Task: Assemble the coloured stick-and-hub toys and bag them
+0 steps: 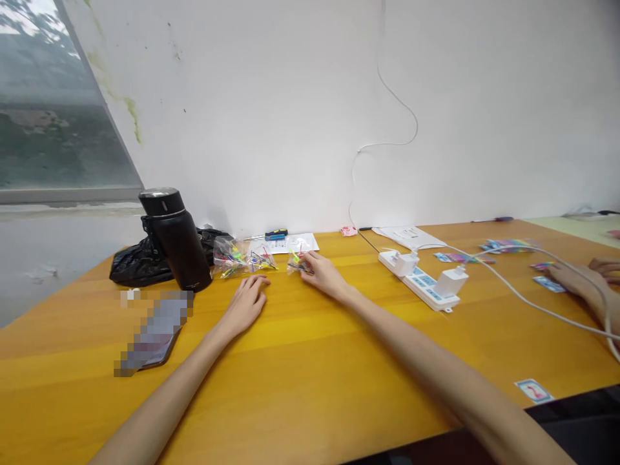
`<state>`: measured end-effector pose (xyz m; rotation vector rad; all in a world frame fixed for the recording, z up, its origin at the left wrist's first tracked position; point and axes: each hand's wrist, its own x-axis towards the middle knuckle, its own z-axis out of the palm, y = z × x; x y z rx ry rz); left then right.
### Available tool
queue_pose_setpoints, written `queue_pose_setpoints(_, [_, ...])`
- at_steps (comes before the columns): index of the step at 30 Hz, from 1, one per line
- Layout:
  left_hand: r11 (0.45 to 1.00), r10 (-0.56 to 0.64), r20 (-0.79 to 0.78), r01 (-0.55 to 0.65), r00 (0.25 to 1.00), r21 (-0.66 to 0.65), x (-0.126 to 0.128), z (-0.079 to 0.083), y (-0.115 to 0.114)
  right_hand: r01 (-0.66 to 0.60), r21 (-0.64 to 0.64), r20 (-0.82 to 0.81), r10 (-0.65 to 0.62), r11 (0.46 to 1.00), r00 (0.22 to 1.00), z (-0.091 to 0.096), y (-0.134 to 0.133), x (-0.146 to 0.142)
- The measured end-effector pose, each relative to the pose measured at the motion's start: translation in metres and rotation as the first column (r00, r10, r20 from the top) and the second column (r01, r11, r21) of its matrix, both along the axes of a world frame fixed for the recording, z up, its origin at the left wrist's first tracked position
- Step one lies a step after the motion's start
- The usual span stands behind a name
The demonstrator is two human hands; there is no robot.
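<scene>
My right hand (323,274) is closed on the near side of a small clear plastic bag (296,259) that holds thin coloured pieces. Part of that bag is hidden by my fingers. My left hand (246,301) rests on the table with its fingers loosely stretched and nothing in them. Just beyond it lies a larger clear bag (228,257) of coloured pieces. Several loose-looking coloured pieces (261,259) lie between the two bags. What the pieces are is too small to make out.
A black bottle (177,239) leans in view by a black plastic bag (138,261); a phone (162,339) lies nearer. A screwdriver (276,232) is on paper (307,243). Right of me stand a power strip (423,285) and white cables (513,294). Another person's hand (574,281) touches coloured packets.
</scene>
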<state>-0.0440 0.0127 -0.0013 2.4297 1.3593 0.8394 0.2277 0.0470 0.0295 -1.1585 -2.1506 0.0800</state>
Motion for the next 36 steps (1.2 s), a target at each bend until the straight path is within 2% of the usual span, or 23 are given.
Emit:
queue_pose_setpoints(3, [1.0, -0.004, 0.011, 0.004, 1.0, 0.009, 0.0, 0.0, -0.001, -0.041, 0.015, -0.034, 0.042, 0.999, 0.999, 0.004, 0.023, -0.03])
queue_pose_setpoints(6, [1.0, -0.009, 0.022, 0.008, 1.0, 0.02, 0.001, 0.0, -0.002, -0.031, -0.047, -0.036, 0.029, 0.998, 0.999, 0.002, 0.042, -0.051])
queue_pose_setpoints(8, [1.0, -0.007, 0.018, 0.007, 1.0, 0.013, 0.001, 0.001, -0.002, -0.022, -0.092, -0.034, 0.019, 0.996, 0.999, -0.002, 0.047, -0.058])
queue_pose_setpoints(10, [1.0, -0.007, 0.005, 0.007, 1.0, 0.002, 0.001, 0.002, -0.003, -0.035, -0.084, -0.045, 0.032, 0.996, 0.998, -0.006, 0.044, -0.058])
queue_pose_setpoints(13, [1.0, -0.002, -0.012, 0.002, 1.0, -0.003, 0.002, 0.002, -0.003, -0.069, -0.022, -0.07, 0.067, 0.997, 0.995, -0.009, 0.026, -0.044])
queue_pose_setpoints(15, [1.0, 0.005, -0.019, -0.005, 1.0, 0.0, 0.002, 0.002, -0.003, -0.067, -0.024, -0.08, 0.065, 0.997, 0.995, -0.009, 0.009, -0.026])
queue_pose_setpoints(20, [1.0, 0.01, -0.024, -0.01, 1.0, 0.007, 0.002, 0.001, -0.003, 0.086, -0.204, -0.031, -0.094, 0.975, 0.995, -0.012, -0.041, 0.032])
queue_pose_setpoints(23, [1.0, 0.011, -0.033, -0.01, 0.999, 0.021, 0.001, -0.002, -0.002, 0.165, -0.245, 0.057, -0.155, 0.955, 0.986, -0.015, -0.062, 0.055])
queue_pose_setpoints(28, [0.999, -0.007, -0.038, 0.008, 0.999, 0.039, -0.002, -0.004, 0.001, 0.14, -0.266, 0.058, -0.129, 0.954, 0.99, -0.015, -0.07, 0.062])
queue_pose_setpoints(32, [0.999, -0.037, -0.008, 0.037, 0.999, 0.028, 0.001, 0.004, -0.003, 0.097, -0.295, 0.023, -0.095, 0.951, 0.995, -0.014, -0.065, 0.063])
queue_pose_setpoints(36, [0.993, -0.063, 0.084, 0.071, 0.994, -0.094, 0.011, 0.014, -0.011, 0.084, -0.297, 0.018, -0.083, 0.951, 0.996, -0.013, -0.065, 0.064])
